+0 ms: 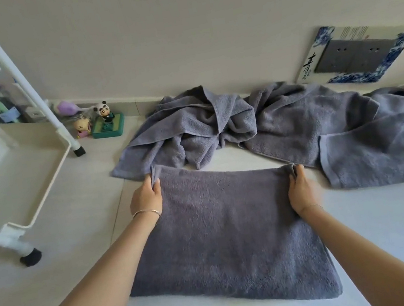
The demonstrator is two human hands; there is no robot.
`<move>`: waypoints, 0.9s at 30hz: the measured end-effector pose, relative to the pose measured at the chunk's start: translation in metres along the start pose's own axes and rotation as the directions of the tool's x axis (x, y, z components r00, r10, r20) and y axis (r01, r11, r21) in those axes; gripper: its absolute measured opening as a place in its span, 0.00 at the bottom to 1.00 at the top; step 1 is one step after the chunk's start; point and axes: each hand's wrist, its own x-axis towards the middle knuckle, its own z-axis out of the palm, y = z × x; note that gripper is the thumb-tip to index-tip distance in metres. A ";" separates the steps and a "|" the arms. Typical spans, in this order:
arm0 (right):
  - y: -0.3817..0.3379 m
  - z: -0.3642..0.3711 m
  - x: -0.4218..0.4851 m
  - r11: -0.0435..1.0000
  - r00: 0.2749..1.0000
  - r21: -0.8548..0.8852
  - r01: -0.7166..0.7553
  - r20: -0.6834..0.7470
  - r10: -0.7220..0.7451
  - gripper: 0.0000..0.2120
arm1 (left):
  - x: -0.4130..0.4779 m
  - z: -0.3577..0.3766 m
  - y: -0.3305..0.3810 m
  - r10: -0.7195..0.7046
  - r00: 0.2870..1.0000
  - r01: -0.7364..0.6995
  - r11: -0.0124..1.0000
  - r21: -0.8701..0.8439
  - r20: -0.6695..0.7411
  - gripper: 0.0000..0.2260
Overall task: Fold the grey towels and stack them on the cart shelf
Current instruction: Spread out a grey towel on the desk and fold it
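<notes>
A white table (393, 214) is filling the centre and lower right of the frame. A folded towel (226, 242) is lying flat on it in the middle, and crumpled towels (297, 121) are sprawling across its upper centre and right. At the left, the pale floor (73, 254) is carrying a white cart (52, 183) and, near the wall, small figurines (106, 120).

Folded grey towel (226, 242) lies flat; perhaps two crumpled towels (284, 125) behind.

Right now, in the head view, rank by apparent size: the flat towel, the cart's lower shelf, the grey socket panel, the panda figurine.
1. flat towel, nearest the camera
2. cart's lower shelf, partly cut off by the frame
3. grey socket panel
4. panda figurine
</notes>
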 end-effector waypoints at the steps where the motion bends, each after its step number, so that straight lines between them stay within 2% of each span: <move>1: 0.000 0.001 0.002 1.000 1.000 -0.013 0.002 0.004 -0.002 0.11 | 0.004 0.002 0.002 -0.009 1.000 0.008 0.999 0.045 0.023 0.17; 4: 0.003 0.002 0.003 1.000 1.000 -0.012 -0.026 -0.002 0.026 0.11 | 0.010 0.002 0.008 -0.005 0.999 -0.002 0.991 0.133 0.052 0.17; 9: -0.002 0.001 0.004 0.996 0.996 -0.017 -0.090 0.023 0.091 0.12 | 0.006 0.002 0.008 -0.011 0.999 0.004 0.988 0.155 0.043 0.17; 12: -0.009 0.002 -0.007 0.998 0.994 0.002 -0.057 -0.089 0.057 0.18 | -0.006 -0.007 0.011 -0.046 0.999 0.041 0.978 0.206 0.019 0.22; 13: -0.013 0.004 -0.014 0.999 0.988 -0.041 -0.002 -0.152 -0.004 0.22 | -0.014 -0.009 0.010 0.013 1.000 -0.008 0.968 0.252 -0.019 0.26; 15: -0.026 0.014 -0.037 0.974 0.963 -0.164 0.155 -0.196 -0.186 0.24 | -0.038 -0.003 0.006 0.297 0.952 -0.251 0.891 0.379 -0.068 0.31; 16: -0.033 0.024 -0.053 0.951 0.949 -0.192 0.241 -0.157 -0.273 0.23 | -0.055 0.005 0.005 0.445 0.894 -0.385 0.826 0.412 -0.055 0.28; 18: -0.050 0.047 -0.090 0.914 0.927 -0.178 0.364 -0.025 -0.374 0.23 | -0.088 0.025 0.004 0.571 0.820 -0.539 0.738 0.408 0.050 0.22; 20: -0.059 0.070 -0.123 0.895 0.911 -0.172 0.412 0.095 -0.401 0.24 | -0.110 0.042 0.001 0.523 0.832 -0.551 0.738 0.390 0.186 0.21; 22: -0.056 0.083 -0.138 0.887 0.906 -0.193 0.419 0.148 -0.396 0.24 | -0.114 0.054 -0.006 0.482 0.843 -0.537 0.737 0.410 0.238 0.22; 27: -0.015 0.063 -0.131 0.888 0.940 -0.308 0.342 0.118 -0.321 0.27 | -0.112 0.054 -0.011 0.444 0.858 -0.514 0.750 0.417 0.259 0.24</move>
